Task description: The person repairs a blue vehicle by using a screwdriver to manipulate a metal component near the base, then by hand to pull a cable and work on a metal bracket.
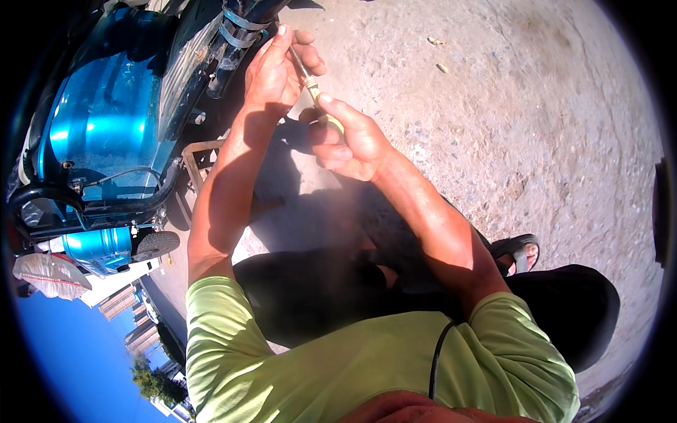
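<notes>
My right hand grips the yellow handle of a screwdriver, its thin metal shaft slanting up and to the left. My left hand pinches the upper end of that shaft between fingertips and thumb, close to a dark cylindrical part with metal bands on the blue motorcycle. The tip of the screwdriver is hidden behind my left fingers. Both forearms reach up from my light green shirt.
The blue motorcycle fills the upper left, with a rusty metal frame beside it. Sandy, gravelly ground spreads to the right. My sandalled foot and dark trousers show at the lower right.
</notes>
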Demonstrator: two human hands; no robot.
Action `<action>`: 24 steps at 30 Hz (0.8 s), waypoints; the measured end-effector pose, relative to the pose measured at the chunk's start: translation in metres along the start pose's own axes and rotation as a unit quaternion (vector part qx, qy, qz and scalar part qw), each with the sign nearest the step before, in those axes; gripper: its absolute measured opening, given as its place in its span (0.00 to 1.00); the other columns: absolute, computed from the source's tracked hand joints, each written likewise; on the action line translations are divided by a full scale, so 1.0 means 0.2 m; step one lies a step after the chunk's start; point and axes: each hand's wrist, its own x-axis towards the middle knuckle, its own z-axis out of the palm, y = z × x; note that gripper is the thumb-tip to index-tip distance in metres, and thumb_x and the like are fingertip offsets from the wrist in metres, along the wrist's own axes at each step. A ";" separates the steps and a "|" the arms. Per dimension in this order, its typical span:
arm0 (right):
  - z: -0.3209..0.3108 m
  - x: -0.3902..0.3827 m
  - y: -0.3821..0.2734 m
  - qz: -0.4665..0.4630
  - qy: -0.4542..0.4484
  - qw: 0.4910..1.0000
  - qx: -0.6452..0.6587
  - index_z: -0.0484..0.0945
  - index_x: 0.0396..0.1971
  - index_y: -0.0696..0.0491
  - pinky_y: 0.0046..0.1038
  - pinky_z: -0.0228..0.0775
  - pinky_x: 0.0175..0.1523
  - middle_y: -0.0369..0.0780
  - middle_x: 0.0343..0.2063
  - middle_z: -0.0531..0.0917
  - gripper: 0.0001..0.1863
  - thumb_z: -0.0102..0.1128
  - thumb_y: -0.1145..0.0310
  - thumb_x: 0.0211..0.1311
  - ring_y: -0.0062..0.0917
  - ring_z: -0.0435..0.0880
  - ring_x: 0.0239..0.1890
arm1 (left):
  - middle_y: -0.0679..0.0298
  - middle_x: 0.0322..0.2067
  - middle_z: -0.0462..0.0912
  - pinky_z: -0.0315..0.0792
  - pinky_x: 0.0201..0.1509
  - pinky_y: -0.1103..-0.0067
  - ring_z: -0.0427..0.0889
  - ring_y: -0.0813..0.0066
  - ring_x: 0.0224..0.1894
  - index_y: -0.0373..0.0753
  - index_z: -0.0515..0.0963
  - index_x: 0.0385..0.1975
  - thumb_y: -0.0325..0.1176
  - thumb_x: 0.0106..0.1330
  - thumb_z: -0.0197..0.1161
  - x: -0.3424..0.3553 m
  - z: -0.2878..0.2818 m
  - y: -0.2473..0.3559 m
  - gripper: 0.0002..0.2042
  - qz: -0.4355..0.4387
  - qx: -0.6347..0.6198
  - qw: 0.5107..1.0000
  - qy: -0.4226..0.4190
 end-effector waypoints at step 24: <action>-0.02 0.03 0.02 0.023 -0.009 1.000 -0.007 0.78 0.41 0.53 0.21 0.55 0.21 0.29 0.13 0.67 0.27 0.49 0.41 0.69 0.17 0.60 0.11 | 0.62 0.24 0.81 0.76 0.36 0.72 0.81 0.68 0.28 0.35 0.76 0.39 0.46 0.77 0.50 0.00 0.01 0.01 0.19 0.000 0.020 0.999 0.028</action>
